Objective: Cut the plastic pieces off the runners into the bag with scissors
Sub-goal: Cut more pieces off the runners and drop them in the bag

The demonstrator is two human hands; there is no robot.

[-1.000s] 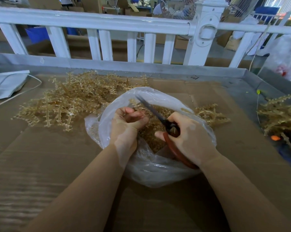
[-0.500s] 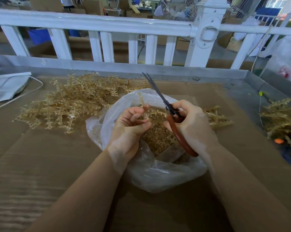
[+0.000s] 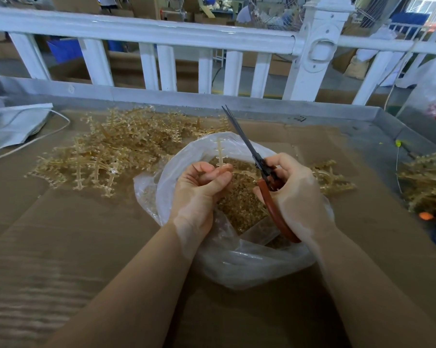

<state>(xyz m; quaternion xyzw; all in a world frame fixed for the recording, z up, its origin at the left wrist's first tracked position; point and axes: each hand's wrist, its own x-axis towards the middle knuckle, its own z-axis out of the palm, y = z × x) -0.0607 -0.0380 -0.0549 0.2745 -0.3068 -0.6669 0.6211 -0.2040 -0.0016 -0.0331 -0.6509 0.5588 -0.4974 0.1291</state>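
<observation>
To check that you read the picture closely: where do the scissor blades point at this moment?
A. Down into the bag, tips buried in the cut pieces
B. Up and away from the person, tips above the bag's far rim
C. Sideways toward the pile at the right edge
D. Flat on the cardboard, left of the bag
B: the right hand grips the scissors by their red handles, blades nearly closed, rising past the far rim of the bag.

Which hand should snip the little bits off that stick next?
The right hand, most likely. It already grips the scissors, blades pointing up beside the runner. The left hand pinches that runner upright over the bag, so it is busy holding.
</observation>
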